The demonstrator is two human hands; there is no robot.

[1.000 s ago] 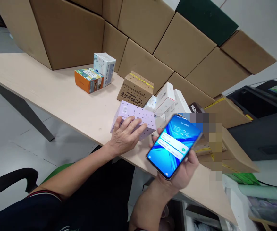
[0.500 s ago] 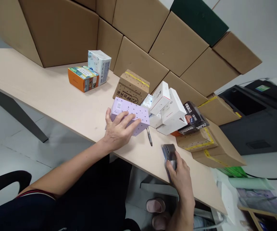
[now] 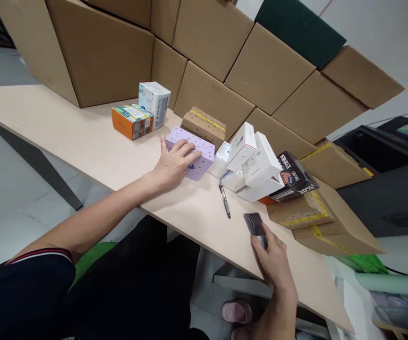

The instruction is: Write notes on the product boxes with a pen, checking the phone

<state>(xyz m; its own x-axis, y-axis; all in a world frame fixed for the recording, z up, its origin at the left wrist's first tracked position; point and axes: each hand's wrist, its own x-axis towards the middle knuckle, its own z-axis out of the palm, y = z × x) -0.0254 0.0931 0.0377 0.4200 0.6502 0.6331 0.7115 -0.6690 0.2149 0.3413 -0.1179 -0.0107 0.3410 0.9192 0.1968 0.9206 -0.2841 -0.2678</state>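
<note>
My left hand [image 3: 175, 163] grips a purple dotted box [image 3: 201, 165], its fingers spread across the top and the thumb at the left end. That box sits on the table right in front of a brown carton with yellow tape [image 3: 206, 123], hiding the carton's lower face. At the right, my right hand [image 3: 273, 250] has a dark smartphone [image 3: 255, 224] between thumb and fingers, low at the tabletop. A pen [image 3: 224, 199] lies between the two hands. Close to it stand stacked white boxes [image 3: 260, 160] and a small pale patterned box [image 3: 221, 159].
On the left of the table [image 3: 94, 146] stand an orange box [image 3: 126, 126] and a white-blue pack [image 3: 159, 106]. Large cardboard boxes [image 3: 218, 89] form a wall behind. A black package [image 3: 291, 174] rests above taped cartons [image 3: 296, 212] at the right.
The purple box has moved back with my left hand, up against the brown carton, covering its printed front. My right hand still holds the smartphone. The view has shifted slightly.
</note>
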